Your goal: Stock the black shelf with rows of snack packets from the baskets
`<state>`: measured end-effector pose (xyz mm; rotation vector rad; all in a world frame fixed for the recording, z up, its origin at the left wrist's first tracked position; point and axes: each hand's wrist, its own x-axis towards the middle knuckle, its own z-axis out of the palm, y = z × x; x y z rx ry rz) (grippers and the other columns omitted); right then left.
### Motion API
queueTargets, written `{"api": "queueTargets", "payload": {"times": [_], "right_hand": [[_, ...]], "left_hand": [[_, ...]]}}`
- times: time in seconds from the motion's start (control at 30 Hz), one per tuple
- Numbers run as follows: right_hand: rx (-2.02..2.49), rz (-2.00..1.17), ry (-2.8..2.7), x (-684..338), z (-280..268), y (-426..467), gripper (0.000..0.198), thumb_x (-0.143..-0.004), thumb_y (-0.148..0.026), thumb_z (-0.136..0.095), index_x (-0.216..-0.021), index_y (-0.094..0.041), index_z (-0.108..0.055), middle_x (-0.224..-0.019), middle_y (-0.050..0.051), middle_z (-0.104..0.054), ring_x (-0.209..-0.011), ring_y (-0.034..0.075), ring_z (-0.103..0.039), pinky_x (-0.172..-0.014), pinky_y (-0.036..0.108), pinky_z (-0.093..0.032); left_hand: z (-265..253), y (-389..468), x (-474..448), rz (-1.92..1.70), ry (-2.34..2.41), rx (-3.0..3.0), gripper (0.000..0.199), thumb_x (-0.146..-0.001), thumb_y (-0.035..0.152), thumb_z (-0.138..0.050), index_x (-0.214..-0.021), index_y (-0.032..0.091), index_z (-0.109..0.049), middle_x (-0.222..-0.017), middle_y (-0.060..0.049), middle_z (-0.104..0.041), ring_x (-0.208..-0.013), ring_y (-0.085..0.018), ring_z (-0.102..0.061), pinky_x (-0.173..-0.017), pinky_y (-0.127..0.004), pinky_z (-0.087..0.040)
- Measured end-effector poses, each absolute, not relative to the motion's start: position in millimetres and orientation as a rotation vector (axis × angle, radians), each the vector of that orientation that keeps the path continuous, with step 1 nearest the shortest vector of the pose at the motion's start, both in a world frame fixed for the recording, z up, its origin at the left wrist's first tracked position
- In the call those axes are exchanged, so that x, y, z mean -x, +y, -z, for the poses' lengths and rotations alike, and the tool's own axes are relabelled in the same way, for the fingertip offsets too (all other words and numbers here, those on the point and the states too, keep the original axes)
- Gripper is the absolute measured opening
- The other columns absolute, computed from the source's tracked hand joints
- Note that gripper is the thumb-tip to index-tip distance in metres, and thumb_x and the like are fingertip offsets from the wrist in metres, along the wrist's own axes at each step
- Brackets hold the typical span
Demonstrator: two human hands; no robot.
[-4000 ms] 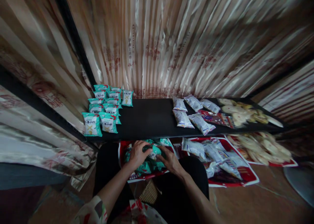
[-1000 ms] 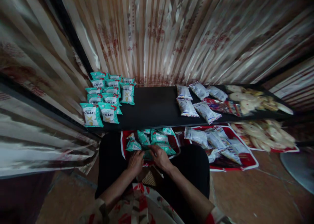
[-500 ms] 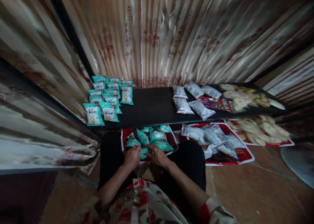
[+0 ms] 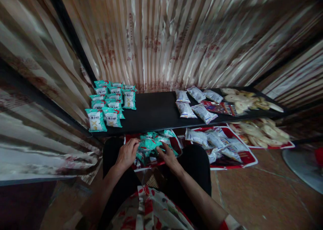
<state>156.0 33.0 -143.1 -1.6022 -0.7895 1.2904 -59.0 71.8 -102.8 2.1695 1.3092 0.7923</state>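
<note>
A teal snack bag (image 4: 149,144) is held up over the red-and-white bag (image 4: 178,140) between my knees. My left hand (image 4: 127,153) pinches its left end, with the fingertips partly hidden. At the other end, my right hand (image 4: 168,156) has thumb and fingers closed on the packet's edge. More teal packets lie loose in the bag beneath both hands. On the shelf's left end, several matching teal bags (image 4: 95,119) stand in rows, printed fronts facing me.
White-and-blue packets (image 4: 205,113) and a red packet (image 4: 219,107) lie on the black shelf (image 4: 151,112), beside pale clear-wrapped items (image 4: 242,104). Under it, another red bag (image 4: 249,157) holds white packets. Striped curtains (image 4: 161,38) hang behind; black posts (image 4: 72,31) flank the shelf.
My hands have risen from low in the bag and moved apart. A teal snack bag is now lifted and stretched sideways between them. The shelf goods are unchanged; the view has shifted slightly.
</note>
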Motion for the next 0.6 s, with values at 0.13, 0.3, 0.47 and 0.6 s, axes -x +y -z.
{"api": "queueTargets", "payload": {"times": [0.13, 0.3, 0.47, 0.6], "right_hand": [[1.166, -1.655, -0.252, -152.0, 124.0, 35.4, 0.023, -0.071, -0.036, -0.071, -0.084, -0.021, -0.060, -0.084, 0.002, -0.068, -0.079, 0.018, -0.067, -0.077, 0.034, -0.054], [0.961, -1.782, -0.143, -157.5, 108.4, 46.6, 0.017, -0.076, -0.035, -0.066, -0.084, -0.020, -0.061, -0.073, 0.001, -0.068, -0.067, 0.016, -0.066, -0.073, 0.033, -0.055], [1.059, -1.736, -0.268, -160.9, 102.5, 55.3, 0.023, -0.075, -0.036, -0.069, -0.093, -0.022, -0.063, -0.091, 0.002, -0.069, -0.077, 0.016, -0.065, -0.064, 0.028, -0.054], [1.114, -1.715, -0.435, -164.3, 99.3, 58.7, 0.028, -0.071, -0.030, -0.072, -0.096, -0.022, -0.064, -0.092, 0.002, -0.069, -0.078, 0.017, -0.064, -0.061, 0.025, -0.052]], "left_hand": [[94.7, 62.9, 62.1, -0.988, 1.019, -2.333, 0.019, -0.092, 0.016, -0.037, -0.089, 0.019, -0.055, -0.109, -0.007, -0.064, -0.109, -0.017, -0.058, -0.092, -0.032, -0.050], [90.9, 59.1, 70.5, -1.058, 0.825, -2.534, 0.020, -0.090, 0.008, -0.039, -0.094, 0.016, -0.057, -0.115, -0.009, -0.062, -0.124, -0.019, -0.048, -0.100, -0.035, -0.047], [91.4, 62.2, 85.0, -1.030, 0.730, -2.752, 0.020, -0.089, 0.006, -0.042, -0.096, 0.014, -0.058, -0.120, -0.010, -0.060, -0.129, -0.021, -0.041, -0.099, -0.035, -0.048], [92.0, 74.1, 96.4, -1.044, 0.796, -2.842, 0.019, -0.088, 0.007, -0.045, -0.098, 0.015, -0.059, -0.126, -0.012, -0.056, -0.131, -0.022, -0.038, -0.098, -0.036, -0.048]]}}
